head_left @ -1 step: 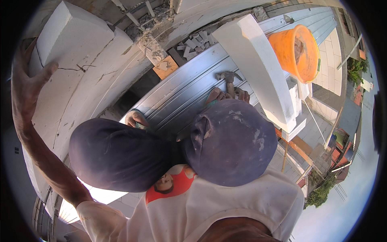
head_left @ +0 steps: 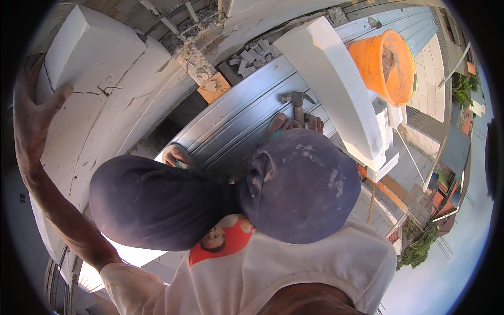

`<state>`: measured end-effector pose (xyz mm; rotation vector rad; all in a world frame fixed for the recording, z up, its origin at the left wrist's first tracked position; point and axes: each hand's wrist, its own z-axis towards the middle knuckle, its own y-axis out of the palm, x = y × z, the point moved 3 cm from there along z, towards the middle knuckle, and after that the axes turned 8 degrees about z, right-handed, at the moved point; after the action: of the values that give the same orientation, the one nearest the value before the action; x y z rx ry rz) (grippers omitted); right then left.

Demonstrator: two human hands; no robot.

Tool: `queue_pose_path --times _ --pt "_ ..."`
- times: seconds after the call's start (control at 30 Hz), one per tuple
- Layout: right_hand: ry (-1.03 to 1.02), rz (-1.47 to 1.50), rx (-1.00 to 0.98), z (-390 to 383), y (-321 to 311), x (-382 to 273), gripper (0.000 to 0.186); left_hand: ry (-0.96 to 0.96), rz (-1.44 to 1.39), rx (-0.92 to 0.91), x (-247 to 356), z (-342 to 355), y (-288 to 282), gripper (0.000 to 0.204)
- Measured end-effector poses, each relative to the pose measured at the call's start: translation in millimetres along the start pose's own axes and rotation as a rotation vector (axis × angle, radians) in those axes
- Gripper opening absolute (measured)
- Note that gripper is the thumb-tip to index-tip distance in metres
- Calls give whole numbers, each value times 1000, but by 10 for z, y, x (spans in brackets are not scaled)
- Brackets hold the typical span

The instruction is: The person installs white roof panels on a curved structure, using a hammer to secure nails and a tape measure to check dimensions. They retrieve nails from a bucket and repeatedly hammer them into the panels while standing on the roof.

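Observation:
My left hand [head_left: 38,113] is at the far left against the end of a large white block [head_left: 97,39]. Its thumb is spread away from the fingers, whose tips are dim near the block's edge. A thin dark wire [head_left: 86,93] crosses the block's face near the thumb. A claw hammer [head_left: 297,98] shows its head and upper handle over the ribbed metal sheet [head_left: 236,113]. Curled fingers of my right hand [head_left: 316,124] show beside the handle; my raised knee [head_left: 302,186] hides the rest of that hand and arm.
My sandalled feet [head_left: 176,156] are on the metal sheet. To the right, a long white block [head_left: 336,89] stands beside an orange bucket [head_left: 380,65]. Broken white pieces [head_left: 254,56] lie in a gap beyond the sheet, near a small wooden board [head_left: 214,88].
The view has shifted very slightly. Both hands and the hammer keep their places.

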<state>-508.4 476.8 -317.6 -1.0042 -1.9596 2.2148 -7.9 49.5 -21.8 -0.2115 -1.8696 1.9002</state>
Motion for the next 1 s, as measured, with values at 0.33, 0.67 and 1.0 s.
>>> queue_pose_path --times 0.33,0.67,1.0 --pt "419 434 -67 139 -7 -330 44 -1 29 73 338 1 -218 131" --pt "-198 1066 -496 1145 -7 -2400 26 -18 28 83 432 -133 -329 134" --pt "-886 1146 -448 1440 700 -3454 25 4 -20 67 441 -58 -301 134"
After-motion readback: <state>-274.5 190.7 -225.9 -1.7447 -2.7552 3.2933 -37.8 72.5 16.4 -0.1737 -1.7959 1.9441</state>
